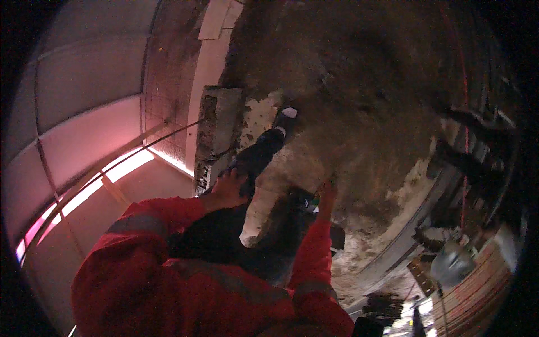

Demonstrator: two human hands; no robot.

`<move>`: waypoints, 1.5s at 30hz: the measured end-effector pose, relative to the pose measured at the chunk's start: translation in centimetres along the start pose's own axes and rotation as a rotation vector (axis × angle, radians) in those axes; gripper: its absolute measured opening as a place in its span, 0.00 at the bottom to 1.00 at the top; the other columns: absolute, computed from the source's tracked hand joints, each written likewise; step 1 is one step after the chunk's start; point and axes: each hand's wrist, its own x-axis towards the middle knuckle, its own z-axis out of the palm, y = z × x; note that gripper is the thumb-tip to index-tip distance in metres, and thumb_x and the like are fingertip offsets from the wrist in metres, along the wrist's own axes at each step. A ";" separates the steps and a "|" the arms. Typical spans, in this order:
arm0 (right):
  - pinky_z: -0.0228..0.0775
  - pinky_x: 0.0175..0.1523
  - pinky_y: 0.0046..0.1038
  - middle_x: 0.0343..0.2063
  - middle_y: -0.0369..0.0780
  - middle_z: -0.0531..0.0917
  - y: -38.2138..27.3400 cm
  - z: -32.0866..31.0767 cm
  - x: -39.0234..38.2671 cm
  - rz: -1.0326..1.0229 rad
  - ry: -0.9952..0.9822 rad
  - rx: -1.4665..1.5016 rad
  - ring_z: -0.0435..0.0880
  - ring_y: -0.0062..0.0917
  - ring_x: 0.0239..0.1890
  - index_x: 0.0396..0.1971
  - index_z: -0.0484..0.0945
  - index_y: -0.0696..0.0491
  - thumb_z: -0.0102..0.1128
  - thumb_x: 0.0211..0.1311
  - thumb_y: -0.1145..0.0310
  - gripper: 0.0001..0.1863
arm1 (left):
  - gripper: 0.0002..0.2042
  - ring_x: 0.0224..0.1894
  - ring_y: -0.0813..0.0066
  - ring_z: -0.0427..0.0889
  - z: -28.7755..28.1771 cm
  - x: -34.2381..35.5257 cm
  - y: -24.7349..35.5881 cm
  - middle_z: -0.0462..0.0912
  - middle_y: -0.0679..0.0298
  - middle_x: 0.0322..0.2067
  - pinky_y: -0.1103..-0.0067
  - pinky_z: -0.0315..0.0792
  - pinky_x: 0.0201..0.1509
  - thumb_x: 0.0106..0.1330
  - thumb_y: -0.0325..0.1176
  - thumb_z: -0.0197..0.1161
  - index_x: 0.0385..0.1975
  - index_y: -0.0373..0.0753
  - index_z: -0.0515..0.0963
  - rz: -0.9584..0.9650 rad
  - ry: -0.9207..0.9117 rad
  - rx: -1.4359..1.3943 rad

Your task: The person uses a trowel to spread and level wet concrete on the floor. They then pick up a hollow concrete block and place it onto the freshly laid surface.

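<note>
My left hand [229,187] lies on my dark-trousered leg [255,160], fingers laid out over the cloth with nothing in them. That leg stretches forward to a dark shoe [288,115] with a pale toe. My right hand [327,196] is lower, over a rough brown, earth-like surface [359,140]. Right beside it shows a small green and white thing [313,203], too dark to name. Whether the right fingers hold it is hidden in shadow and blur. Both arms wear red sleeves with grey bands.
Left of the leg stands a rough grey block [222,121]. Panelled sheeting [90,123] with a bright gap runs down the left side. At the right lie a rounded translucent container [452,261], stacked striped boards [477,286] and a red cord [465,168].
</note>
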 end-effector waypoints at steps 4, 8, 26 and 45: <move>0.72 0.37 0.33 0.36 0.37 0.77 -2.2 7.7 9.4 -0.751 -0.330 -1.299 0.77 0.25 0.36 0.49 0.70 0.49 0.55 0.60 0.54 0.21 | 0.36 0.60 0.45 0.62 -5.9 2.7 -1.2 0.58 0.43 0.59 0.54 0.64 0.57 0.50 0.50 0.62 0.59 0.39 0.63 -0.075 -0.103 -0.167; 0.70 0.31 0.29 0.29 0.35 0.75 -1.8 22.8 19.0 -0.163 -0.583 -0.992 0.75 0.23 0.27 0.43 0.73 0.50 0.55 0.60 0.57 0.16 | 0.33 0.61 0.46 0.60 -5.1 3.0 -3.8 0.60 0.45 0.59 0.56 0.61 0.59 0.52 0.48 0.61 0.56 0.37 0.66 -0.123 -0.095 -0.295; 0.63 0.20 0.27 0.15 0.33 0.69 7.5 62.5 33.5 0.193 -0.551 -0.643 0.68 0.21 0.16 0.29 0.71 0.51 0.57 0.57 0.65 0.07 | 0.28 0.63 0.44 0.55 -8.6 3.6 -9.0 0.58 0.45 0.60 0.54 0.55 0.62 0.54 0.48 0.57 0.53 0.39 0.68 -0.255 -0.012 -0.814; 0.64 0.19 0.31 0.13 0.36 0.70 19.7 53.3 19.4 0.269 -0.655 -0.763 0.69 0.24 0.13 0.23 0.70 0.54 0.56 0.56 0.66 0.09 | 0.27 0.63 0.44 0.55 -9.3 3.6 -7.7 0.58 0.46 0.61 0.50 0.55 0.61 0.56 0.48 0.56 0.53 0.38 0.69 -0.284 -0.075 -0.844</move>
